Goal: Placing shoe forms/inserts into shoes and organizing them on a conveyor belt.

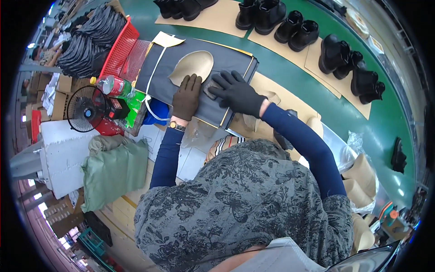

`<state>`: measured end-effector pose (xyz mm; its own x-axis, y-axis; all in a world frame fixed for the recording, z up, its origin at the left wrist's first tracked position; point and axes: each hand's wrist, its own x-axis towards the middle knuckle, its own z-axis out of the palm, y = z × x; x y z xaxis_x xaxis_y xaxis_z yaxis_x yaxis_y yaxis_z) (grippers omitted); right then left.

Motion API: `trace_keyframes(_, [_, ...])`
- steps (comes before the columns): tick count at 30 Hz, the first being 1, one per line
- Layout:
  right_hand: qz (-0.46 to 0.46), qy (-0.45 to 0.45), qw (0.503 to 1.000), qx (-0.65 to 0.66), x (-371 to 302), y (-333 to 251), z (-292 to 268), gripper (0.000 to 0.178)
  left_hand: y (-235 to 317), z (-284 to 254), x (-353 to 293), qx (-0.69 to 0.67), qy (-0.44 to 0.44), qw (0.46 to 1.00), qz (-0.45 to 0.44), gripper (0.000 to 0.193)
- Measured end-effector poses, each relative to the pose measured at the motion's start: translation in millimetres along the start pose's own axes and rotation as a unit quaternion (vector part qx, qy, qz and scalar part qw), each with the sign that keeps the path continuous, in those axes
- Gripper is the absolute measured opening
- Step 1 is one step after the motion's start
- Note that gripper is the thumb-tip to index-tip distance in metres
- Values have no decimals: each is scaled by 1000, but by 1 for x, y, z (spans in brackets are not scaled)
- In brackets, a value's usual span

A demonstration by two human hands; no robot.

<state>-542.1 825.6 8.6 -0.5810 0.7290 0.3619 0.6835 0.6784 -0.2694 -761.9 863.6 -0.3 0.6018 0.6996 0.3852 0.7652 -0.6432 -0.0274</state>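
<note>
A beige, curved insole-like piece point(195, 65) lies on a dark padded board point(156, 75), its pointed end toward the left. My left hand point(186, 97), in a brown glove, rests flat with its fingertips at the near edge of this piece. Beside it, my right hand point(240, 94), in a dark grey glove, has its fingers stretched and apart. Its thumb side touches a small, rough grey-brown block point(210, 89) lying on the board. The palms and undersides of both hands are hidden.
Black boots point(269, 16) stand on cardboard along the curved green table point(281, 61). To the left are a red basket point(120, 47), a plastic bottle point(115, 86) and a black fan point(87, 109). More beige pieces point(361, 179) are stacked at the right.
</note>
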Motion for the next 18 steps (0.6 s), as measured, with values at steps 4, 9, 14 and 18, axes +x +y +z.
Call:
trace_keyframes(4, [7,-63,992,112,19,21,6,51,-7,-5,-12,-84,-21,996,-12,40])
trace_keyframes(9, [-53,-26,992,109,31,21,-1,45,-12,-20,-5,-174,-68,982,-12,52])
trace_keyframes(14, [-112,-135,957,232,20,17,-21,33,-13,-29,-9,-196,-104,975,-7,77])
trace_keyframes(18, [-79,35,986,145,41,28,-2,32,-10,-31,-2,-172,-92,981,13,75])
